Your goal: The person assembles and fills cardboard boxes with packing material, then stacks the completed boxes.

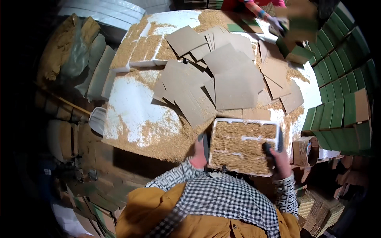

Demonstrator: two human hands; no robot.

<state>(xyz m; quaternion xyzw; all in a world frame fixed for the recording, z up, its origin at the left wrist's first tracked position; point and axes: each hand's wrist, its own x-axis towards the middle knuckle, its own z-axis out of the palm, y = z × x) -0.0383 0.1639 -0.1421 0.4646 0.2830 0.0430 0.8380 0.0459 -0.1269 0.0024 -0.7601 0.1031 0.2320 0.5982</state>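
though a white label (47, 171) looks illegible — both hands (200, 152) (281, 162) grip the tray (246, 120) of tan crumbs (248, 148).

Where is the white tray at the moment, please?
In the head view, the tray is right of centre, between the left hand and the right hand, just below the cardboard sheets.

Tan shavings (238, 148) in a white tray (277, 135) at 4 o'clock. The table (139, 107) is white, mottled with the same tan, its cardboard sheets (236, 89) at 1 o'clock plain grey-brown. Cartons (337, 110) at 3 o'clock: green and brown. Apron (226, 194) black-and-white checked, jacket (149, 214) mustard, sleeves (171, 176) white with black geometric lines
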